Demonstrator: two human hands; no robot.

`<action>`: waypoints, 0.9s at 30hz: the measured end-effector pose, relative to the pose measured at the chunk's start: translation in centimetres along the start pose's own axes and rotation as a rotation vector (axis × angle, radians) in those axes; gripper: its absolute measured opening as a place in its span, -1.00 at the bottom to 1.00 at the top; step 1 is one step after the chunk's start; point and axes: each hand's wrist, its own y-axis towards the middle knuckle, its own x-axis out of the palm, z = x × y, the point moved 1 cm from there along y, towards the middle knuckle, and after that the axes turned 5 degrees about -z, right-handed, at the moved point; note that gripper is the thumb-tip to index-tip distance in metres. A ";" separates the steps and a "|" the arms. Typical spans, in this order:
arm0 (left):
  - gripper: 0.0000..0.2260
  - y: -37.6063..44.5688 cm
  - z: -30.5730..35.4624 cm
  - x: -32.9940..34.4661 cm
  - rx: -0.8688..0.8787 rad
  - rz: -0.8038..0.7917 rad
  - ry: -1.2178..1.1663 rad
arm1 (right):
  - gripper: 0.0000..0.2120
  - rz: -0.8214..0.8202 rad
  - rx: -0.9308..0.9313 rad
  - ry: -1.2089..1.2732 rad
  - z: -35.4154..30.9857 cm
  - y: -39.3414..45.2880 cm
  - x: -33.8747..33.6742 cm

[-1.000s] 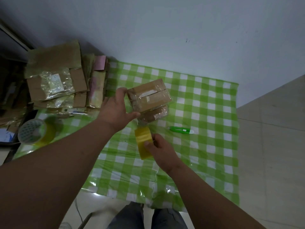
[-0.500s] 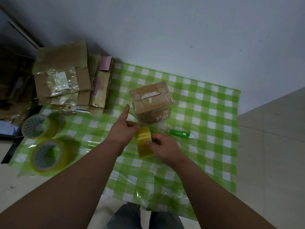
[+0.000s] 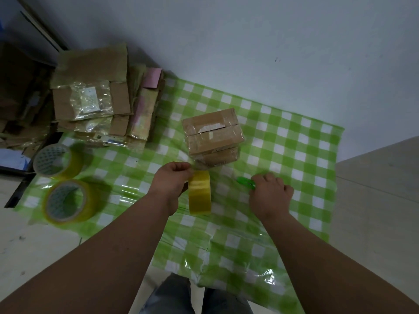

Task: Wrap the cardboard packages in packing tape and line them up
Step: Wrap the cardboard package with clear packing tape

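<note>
Stacked tape-wrapped brown cardboard packages (image 3: pixel 213 137) sit on the green checked cloth (image 3: pixel 294 155). Just below, the left hand (image 3: pixel 172 184) pinches the upright yellow tape roll (image 3: pixel 200 192); the right hand (image 3: pixel 269 193), palm down, curls over the green cutter (image 3: pixel 244 181).

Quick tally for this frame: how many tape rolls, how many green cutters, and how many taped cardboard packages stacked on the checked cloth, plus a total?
Tape rolls: 3, one held upright by the left hand at, two lying at and.
Green cutter: 1, under the right hand.
Stacked taped packages: 3, as far as I can tell.
Total: 7.
</note>
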 end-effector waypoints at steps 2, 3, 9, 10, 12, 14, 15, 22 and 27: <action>-0.87 -0.1 -0.1 0.1 -0.006 0.000 -0.019 | -0.69 -0.002 -0.027 -0.013 0.1 0.1 0.2; -0.86 -0.1 -0.1 0.1 -0.010 -0.001 -0.028 | -0.72 -0.008 -0.038 -0.004 0.1 0.1 0.2; -0.85 -0.1 0.1 0.4 -0.062 0.005 -0.068 | -0.90 0.090 -0.172 0.297 -0.8 -0.2 -1.7; -0.87 -0.1 0.1 0.4 -0.068 0.002 -0.061 | -0.87 0.114 -0.203 0.359 -1.1 -0.4 -2.3; -0.92 -0.2 0.1 0.6 -0.077 -0.004 -0.057 | -0.82 0.122 -0.257 0.464 -1.8 -0.8 -3.4; -0.96 -0.1 -0.1 0.7 -0.083 -0.004 -0.058 | -0.80 0.108 -0.333 0.533 -2.6 -1.2 -4.4; -0.97 -0.1 -0.1 0.7 -0.086 0.000 -0.061 | -0.80 0.104 -0.381 0.548 -3.1 -1.5 -4.9; -0.95 0.0 -0.2 1.1 -0.126 0.024 -0.158 | -0.89 0.048 -0.587 0.439 -6.4 -1.9 -6.7; -0.95 0.0 -0.4 1.2 -0.117 0.027 -0.173 | -0.87 0.051 -0.625 0.267 -7.7 -1.5 -6.7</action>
